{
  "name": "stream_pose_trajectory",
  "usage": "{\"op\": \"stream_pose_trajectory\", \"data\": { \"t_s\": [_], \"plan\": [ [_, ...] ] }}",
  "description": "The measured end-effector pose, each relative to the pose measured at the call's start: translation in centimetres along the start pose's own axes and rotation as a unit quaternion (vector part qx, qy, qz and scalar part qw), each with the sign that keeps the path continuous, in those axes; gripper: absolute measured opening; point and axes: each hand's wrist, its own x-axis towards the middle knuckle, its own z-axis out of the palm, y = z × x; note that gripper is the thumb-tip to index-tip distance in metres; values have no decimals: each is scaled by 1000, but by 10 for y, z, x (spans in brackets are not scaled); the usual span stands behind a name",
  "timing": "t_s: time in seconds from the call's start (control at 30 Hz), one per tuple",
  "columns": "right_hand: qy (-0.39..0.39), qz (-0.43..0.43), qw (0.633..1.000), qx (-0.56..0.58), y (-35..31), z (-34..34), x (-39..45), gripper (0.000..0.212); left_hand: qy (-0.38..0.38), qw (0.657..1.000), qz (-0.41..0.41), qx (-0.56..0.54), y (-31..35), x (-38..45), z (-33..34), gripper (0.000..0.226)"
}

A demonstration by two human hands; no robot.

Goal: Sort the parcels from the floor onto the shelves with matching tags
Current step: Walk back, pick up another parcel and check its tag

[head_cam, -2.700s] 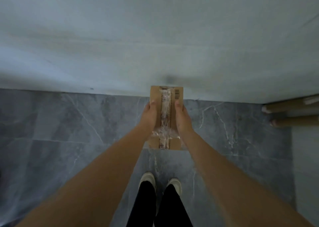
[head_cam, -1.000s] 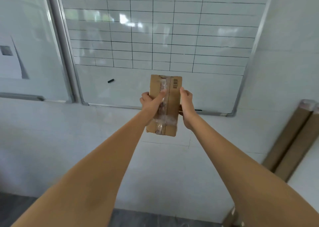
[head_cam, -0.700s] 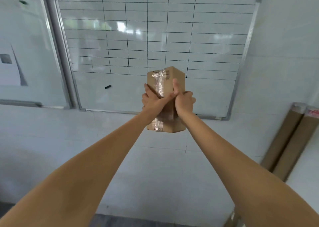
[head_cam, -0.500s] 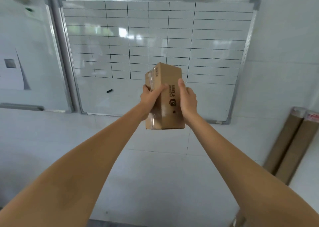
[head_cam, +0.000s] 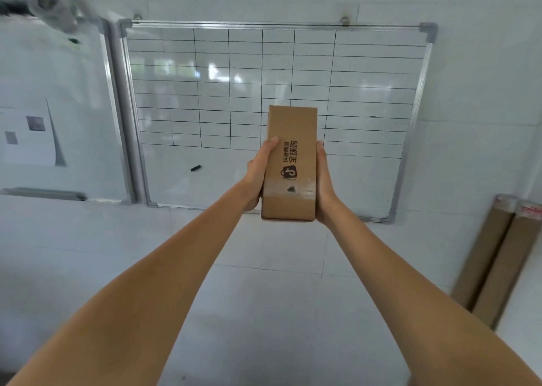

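Upright, parcel stands lengthwise between both hands.

Parcel: small brown cardboard box, oblong, held upright in mid-air, long axis running 12 to 6 o'clock. Facing side carries a black shopping-bag logo with printed characters turned sideways, and a strip of clear tape across its lower part.

The parcel is matt brown cardboard with a glossy clear tape band. Behind it, the whiteboard is glossy, metal-framed; the cardboard tubes at right look matt.
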Motion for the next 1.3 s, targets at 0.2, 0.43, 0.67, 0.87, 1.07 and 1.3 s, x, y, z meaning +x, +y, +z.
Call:
{"op": "stream_pose_trajectory", "data": {
  "t_s": [0.2,0.43,0.67,0.87,1.07,1.3],
  "plan": [
    [23,-21,999,-23,5,5,-4,72,12,1000,3,-8,-7,-6,-7,56],
    [260,-78,929,-250,9,22,-10,107,204,977,68,8,-15,-13,13,42],
    [222,-155,912,-309,5,14,-15,75,141,988,59,5,-11,-12,16,71],
    [154,-42,972,-170,-20,-14,-18,49,34,997,15,-61,-4,-12,-4,53],
    [43,15,998,-44,-17,-16,-27,66,-30,997,-4,-71,-9,-14,5,51],
    [47,9,997,-61,-13,-22,-24,71,-47,997,-8,-61,-14,-10,6,53]
  ]
}}
